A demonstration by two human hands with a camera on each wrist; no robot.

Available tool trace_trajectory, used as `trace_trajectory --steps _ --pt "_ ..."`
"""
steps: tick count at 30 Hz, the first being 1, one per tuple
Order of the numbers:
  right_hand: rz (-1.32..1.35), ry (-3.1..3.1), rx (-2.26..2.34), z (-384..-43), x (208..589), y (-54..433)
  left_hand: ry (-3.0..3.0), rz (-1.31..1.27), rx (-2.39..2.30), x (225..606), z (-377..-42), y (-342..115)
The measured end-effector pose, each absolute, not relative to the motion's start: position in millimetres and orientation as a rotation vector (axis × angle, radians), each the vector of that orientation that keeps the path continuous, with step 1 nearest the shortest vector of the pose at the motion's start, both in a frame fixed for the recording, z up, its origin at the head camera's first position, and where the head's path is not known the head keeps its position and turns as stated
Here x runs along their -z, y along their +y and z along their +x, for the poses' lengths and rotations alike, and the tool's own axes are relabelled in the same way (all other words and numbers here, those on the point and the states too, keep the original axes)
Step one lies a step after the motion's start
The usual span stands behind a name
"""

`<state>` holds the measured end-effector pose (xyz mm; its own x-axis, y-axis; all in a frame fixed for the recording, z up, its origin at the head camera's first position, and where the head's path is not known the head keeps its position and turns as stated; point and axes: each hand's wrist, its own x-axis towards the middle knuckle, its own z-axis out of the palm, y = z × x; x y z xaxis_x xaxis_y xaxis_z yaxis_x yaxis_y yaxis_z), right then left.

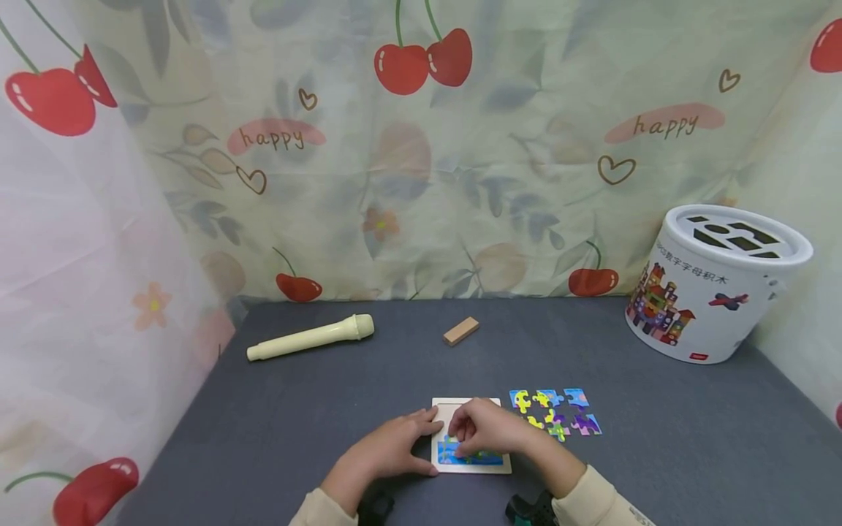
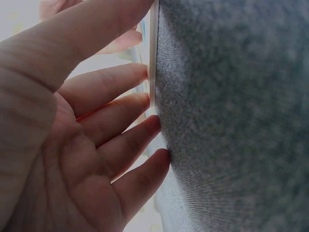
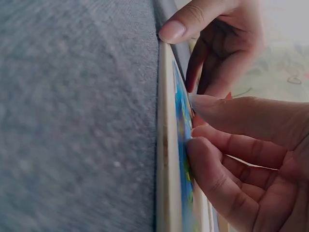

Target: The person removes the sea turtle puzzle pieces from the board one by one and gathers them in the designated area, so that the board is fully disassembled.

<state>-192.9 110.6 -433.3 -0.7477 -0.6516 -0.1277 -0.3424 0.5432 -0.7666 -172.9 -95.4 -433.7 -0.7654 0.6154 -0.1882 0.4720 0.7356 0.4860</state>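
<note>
Head view shows, at the near edge, two cream sleeves [image 1: 322, 510] leading to the hands over a dark bench [image 1: 329, 394]. The left hand [image 1: 397, 442] is unclenched, fingers extended, with fingertips and thumb touching the left side of the puzzle frame [image 1: 470, 469]. The right hand [image 1: 490, 427] is bent over the frame, thumb and index fingertips at the puzzle surface; whether a piece is pinched between them cannot be determined. The frame lies flat between the hands, its lower part filled with blue pieces [image 1: 483, 459]. Loose puzzle pieces [image 1: 577, 397] lie just beyond the right wrist. Farther out are a small wooden block [image 1: 461, 331], a cream microphone-shaped object [image 1: 305, 340] to the left and a white bucket [image 1: 707, 292] with a slotted lid to the right. Printed fabric [image 1: 421, 183] hangs behind.
</note>
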Motion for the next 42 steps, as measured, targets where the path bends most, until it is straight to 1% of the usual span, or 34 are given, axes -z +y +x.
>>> trace_trajectory --steps 22,29,42 --pt "-0.717 2.293 1.176 -188.3 438.3 109.3 2.62 0.819 -0.591 432.9 -171.3 -95.0" --pt "-0.648 2.27 1.213 -188.1 437.8 107.8 2.597 0.803 -0.595 432.6 -172.7 -93.8" --pt "-0.634 2.157 1.336 -187.7 441.9 111.4 2.601 0.813 -0.598 433.3 -171.6 -93.6"
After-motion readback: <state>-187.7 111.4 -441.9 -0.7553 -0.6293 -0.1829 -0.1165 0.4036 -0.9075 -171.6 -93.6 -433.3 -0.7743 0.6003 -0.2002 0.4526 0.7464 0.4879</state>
